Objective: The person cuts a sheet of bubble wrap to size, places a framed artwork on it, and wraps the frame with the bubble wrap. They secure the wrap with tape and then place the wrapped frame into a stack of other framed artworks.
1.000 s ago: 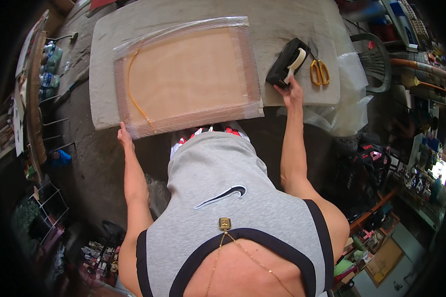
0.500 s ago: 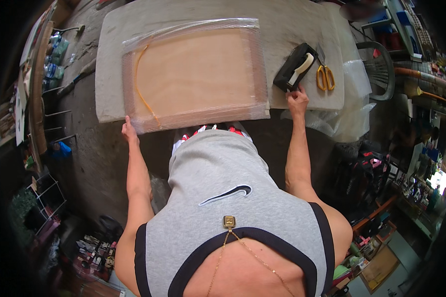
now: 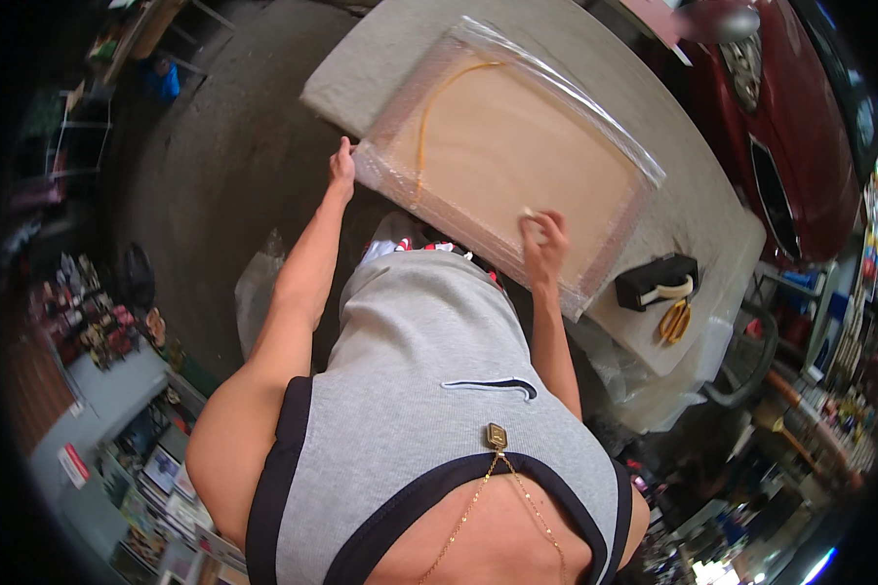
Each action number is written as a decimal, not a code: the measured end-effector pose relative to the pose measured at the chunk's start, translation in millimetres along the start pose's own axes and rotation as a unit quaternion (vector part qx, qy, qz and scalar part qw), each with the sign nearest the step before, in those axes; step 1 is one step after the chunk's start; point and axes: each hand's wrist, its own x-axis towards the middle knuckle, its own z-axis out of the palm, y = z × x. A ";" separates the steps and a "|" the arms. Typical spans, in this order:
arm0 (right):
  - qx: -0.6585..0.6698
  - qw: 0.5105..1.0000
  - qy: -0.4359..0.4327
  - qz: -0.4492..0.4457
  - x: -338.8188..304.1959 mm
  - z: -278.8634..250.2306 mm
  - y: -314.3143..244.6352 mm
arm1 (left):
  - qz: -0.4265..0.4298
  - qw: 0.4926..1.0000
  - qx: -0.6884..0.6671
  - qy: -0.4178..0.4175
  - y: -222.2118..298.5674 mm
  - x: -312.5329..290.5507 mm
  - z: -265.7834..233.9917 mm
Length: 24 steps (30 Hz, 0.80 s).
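A flat wooden panel (image 3: 527, 146) with an orange-yellow cord across one end lies under clear bubble wrap (image 3: 385, 146) on the table. At its near left corner, my left hand (image 3: 342, 171) grips the wrapped edge, fingers closed. Over the panel's near right part, my right hand (image 3: 546, 244) is raised with its fingertips pinched together. Something small and pale shows at those fingertips, too small to make out. To the right of the panel sits a black tape dispenser (image 3: 644, 285) with a cream-coloured tape roll. Beside it lie scissors with yellow handles (image 3: 674, 322).
The pale table (image 3: 351, 83) has a loose sheet of clear plastic (image 3: 644, 390) hanging off its right end. A grey plastic chair (image 3: 751, 366) stands past that end. A dark red car (image 3: 800, 117) is parked beyond the table. Shelves and clutter line the sides.
My right hand has left the tape dispenser and come over the wrapped panel. My left hand stays at the panel's corner. The whole view has turned, bringing the car into sight.
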 end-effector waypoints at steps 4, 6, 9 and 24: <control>0.057 0.951 -0.268 -0.143 40.1 97.7 -39.6 | -0.102 0.986 -0.114 -0.061 6.0 -21.9 -11.4; 0.050 0.904 -0.394 -0.157 57.8 143.3 -50.7 | -0.115 0.978 -0.155 -0.076 8.2 -32.2 -18.0; 0.056 0.868 -0.461 -0.174 76.9 214.7 -62.4 | -0.126 0.964 -0.216 -0.088 8.4 -45.0 -25.1; -0.153 0.829 -0.456 -0.287 78.8 284.6 -68.8 | -0.061 0.970 -0.171 -0.161 15.8 -43.1 -36.6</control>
